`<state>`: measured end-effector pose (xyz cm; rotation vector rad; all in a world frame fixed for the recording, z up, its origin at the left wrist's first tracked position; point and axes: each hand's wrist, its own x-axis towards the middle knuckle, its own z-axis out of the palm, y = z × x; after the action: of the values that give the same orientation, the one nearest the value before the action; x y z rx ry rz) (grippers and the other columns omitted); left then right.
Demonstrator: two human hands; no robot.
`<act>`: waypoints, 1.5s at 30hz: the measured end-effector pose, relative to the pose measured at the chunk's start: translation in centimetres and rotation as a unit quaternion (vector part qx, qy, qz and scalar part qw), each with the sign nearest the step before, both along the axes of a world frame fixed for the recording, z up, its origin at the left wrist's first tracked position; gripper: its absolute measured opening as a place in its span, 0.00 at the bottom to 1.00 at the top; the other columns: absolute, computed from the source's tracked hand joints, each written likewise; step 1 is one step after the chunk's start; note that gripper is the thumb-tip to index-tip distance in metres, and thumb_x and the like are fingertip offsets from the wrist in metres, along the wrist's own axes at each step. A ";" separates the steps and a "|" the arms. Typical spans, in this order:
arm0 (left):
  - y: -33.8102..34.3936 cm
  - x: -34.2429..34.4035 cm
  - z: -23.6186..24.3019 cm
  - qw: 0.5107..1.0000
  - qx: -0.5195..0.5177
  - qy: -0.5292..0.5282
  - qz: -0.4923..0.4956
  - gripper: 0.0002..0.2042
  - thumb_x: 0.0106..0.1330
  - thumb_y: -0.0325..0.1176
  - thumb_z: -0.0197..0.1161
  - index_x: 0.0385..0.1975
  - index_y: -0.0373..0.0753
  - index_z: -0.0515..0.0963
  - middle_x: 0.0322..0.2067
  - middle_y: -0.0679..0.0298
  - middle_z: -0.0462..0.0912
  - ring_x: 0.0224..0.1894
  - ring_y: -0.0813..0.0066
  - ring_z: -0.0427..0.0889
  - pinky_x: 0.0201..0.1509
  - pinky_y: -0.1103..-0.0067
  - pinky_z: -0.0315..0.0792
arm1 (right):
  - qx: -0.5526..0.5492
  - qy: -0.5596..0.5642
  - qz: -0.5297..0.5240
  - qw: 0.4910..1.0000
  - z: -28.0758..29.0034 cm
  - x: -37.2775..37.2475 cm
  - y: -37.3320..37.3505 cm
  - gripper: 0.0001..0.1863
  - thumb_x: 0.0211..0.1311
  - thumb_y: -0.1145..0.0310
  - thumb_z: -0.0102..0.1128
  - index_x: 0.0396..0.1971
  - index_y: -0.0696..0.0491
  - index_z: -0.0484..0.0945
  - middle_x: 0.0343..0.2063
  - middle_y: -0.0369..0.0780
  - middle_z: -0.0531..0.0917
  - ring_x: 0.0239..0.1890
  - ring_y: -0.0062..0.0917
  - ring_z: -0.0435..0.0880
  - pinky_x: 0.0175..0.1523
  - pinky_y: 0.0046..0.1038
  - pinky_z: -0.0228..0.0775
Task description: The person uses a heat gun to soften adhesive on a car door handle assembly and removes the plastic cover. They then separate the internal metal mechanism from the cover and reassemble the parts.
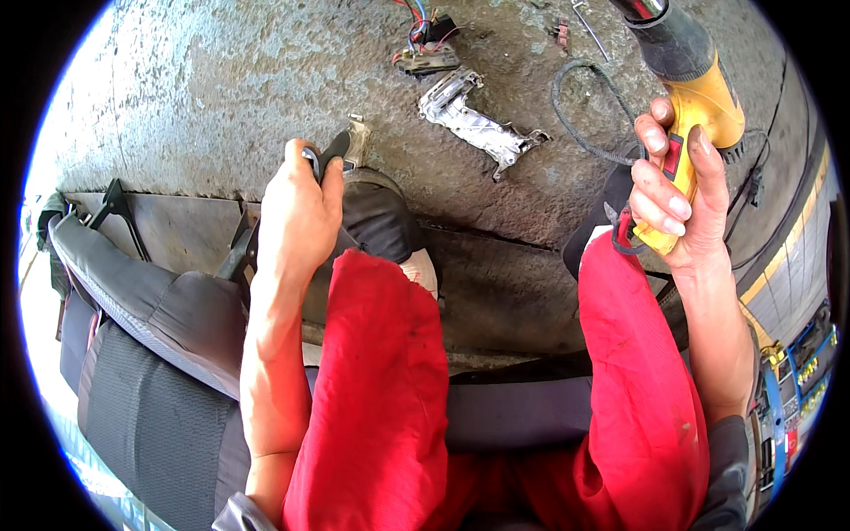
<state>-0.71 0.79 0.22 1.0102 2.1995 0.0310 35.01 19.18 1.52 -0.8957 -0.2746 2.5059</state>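
My right hand (pixel 677 181) is wrapped round the yellow grip of a heat gun (pixel 708 97), raised above my right knee. Its black collar and metal nozzle point up and away, and the nozzle end is cut off by the picture's edge. My left hand (pixel 301 208) is closed on a black-handled tool (pixel 335 149), whose exact kind I cannot make out. A flat, worn tan piece (pixel 358 143) shows at its far end, near the ground. Ahead, between my hands, lies a silvery, dirt-streaked metal bracket (pixel 478 124), apart from both.
Beyond the bracket lies a small part with coloured wires (pixel 428 57). A dark cord loop (pixel 567 102) and a thin metal rod (pixel 591 31) are at right. Red-handled pliers (pixel 624 232) are by my right knee. Dark padded seats (pixel 155 398) stand at left, a tool rack (pixel 797 380) at right.
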 end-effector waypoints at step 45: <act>-0.3 -0.2 -0.4 0.999 0.003 0.025 -0.032 0.17 0.79 0.38 0.62 0.55 0.30 0.72 0.18 0.52 0.81 0.22 0.56 0.86 0.33 0.62 0.77 | -0.034 -0.046 0.042 0.997 0.3 -1.7 -1.7 0.21 0.79 0.57 0.63 0.59 0.56 0.71 0.45 0.41 0.80 0.20 0.14 0.74 0.20 0.19 0.66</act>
<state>-0.95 0.46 -0.14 1.0963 2.2110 -0.0162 33.34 17.43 1.78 -1.0497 -0.2632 2.5674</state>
